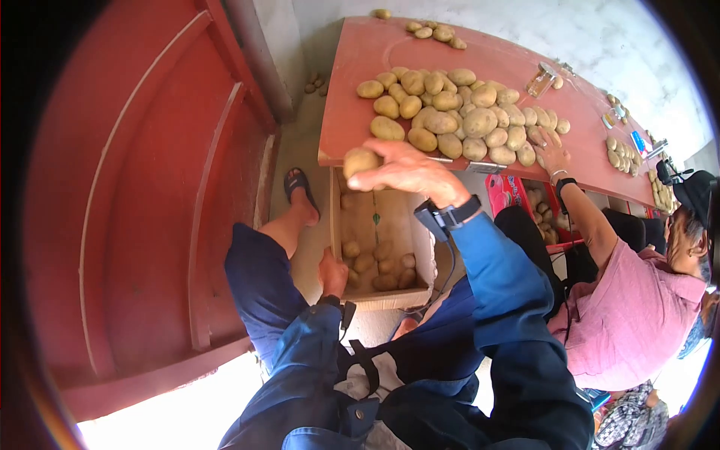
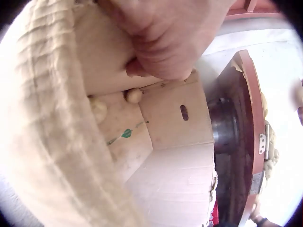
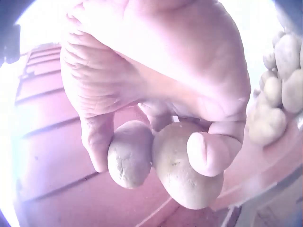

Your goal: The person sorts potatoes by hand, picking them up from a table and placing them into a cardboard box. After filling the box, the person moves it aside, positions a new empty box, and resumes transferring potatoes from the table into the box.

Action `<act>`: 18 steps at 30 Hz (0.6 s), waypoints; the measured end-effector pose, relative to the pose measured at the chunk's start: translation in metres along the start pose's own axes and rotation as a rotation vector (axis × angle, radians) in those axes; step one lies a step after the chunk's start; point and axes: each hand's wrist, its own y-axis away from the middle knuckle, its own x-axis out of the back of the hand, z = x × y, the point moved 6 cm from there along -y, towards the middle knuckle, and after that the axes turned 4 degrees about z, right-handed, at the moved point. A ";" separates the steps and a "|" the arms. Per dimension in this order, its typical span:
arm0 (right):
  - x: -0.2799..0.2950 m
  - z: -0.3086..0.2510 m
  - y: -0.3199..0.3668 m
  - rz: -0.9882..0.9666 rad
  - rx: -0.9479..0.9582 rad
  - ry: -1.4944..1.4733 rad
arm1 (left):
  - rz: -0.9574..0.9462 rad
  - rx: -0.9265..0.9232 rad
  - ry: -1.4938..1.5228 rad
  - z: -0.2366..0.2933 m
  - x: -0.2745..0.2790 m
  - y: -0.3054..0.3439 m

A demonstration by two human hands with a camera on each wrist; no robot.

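Observation:
My right hand (image 1: 409,174) is raised over the far end of an open cardboard box (image 1: 427,259), just off the table's front edge. Its thumb and fingers hold two potatoes side by side, a smaller one (image 3: 130,153) and a larger one (image 3: 184,165), plain in the right wrist view. My left hand (image 1: 332,274) grips the box's left rim, a digit bent over the inner side in the left wrist view (image 2: 165,42). Several potatoes (image 1: 384,264) lie on the box floor, mostly toward my end. A large heap of potatoes (image 1: 442,101) covers the table beyond my right hand.
The red table (image 1: 349,112) also bears smaller potato groups (image 1: 622,155) and a glass jar (image 1: 541,79). Right of me, a person in a pink shirt (image 1: 622,315) reaches to the heap, above a red crate (image 1: 555,232) of potatoes. A red door (image 1: 150,172) stands at left.

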 end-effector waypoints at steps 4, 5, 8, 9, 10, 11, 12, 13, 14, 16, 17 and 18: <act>0.081 0.005 0.004 0.405 -0.026 -0.084 | 0.001 -0.036 0.029 0.005 0.001 0.002; 0.099 0.005 0.006 0.534 0.003 -0.165 | 0.005 -0.036 0.047 0.006 0.001 0.003; 0.148 0.007 -0.004 0.709 0.070 -0.153 | 0.017 -0.026 0.019 0.000 -0.001 0.002; 0.163 0.016 -0.010 0.741 0.105 -0.197 | 0.019 -0.019 -0.005 -0.003 -0.003 0.000; 0.177 0.034 -0.018 0.771 0.136 -0.241 | 0.002 0.027 0.013 -0.005 -0.004 -0.002; 0.186 0.045 -0.022 0.798 0.167 -0.286 | -0.015 0.075 0.031 -0.007 -0.005 -0.002; 0.186 0.045 -0.019 0.792 0.152 -0.309 | -0.031 0.125 0.051 -0.011 -0.006 -0.003; 0.185 0.044 -0.014 0.785 0.136 -0.331 | -0.007 0.131 0.128 -0.025 -0.016 -0.008; 0.183 0.042 -0.009 0.777 0.116 -0.353 | 0.016 0.138 0.204 -0.038 -0.027 -0.011; 0.188 0.051 -0.010 0.788 0.109 -0.396 | 0.028 0.123 0.263 -0.036 -0.024 -0.006; 0.192 0.055 -0.008 0.812 0.086 -0.376 | 0.019 0.095 0.246 -0.032 -0.022 -0.005; 0.196 0.058 -0.006 0.837 0.063 -0.357 | 0.010 0.066 0.229 -0.019 -0.013 -0.003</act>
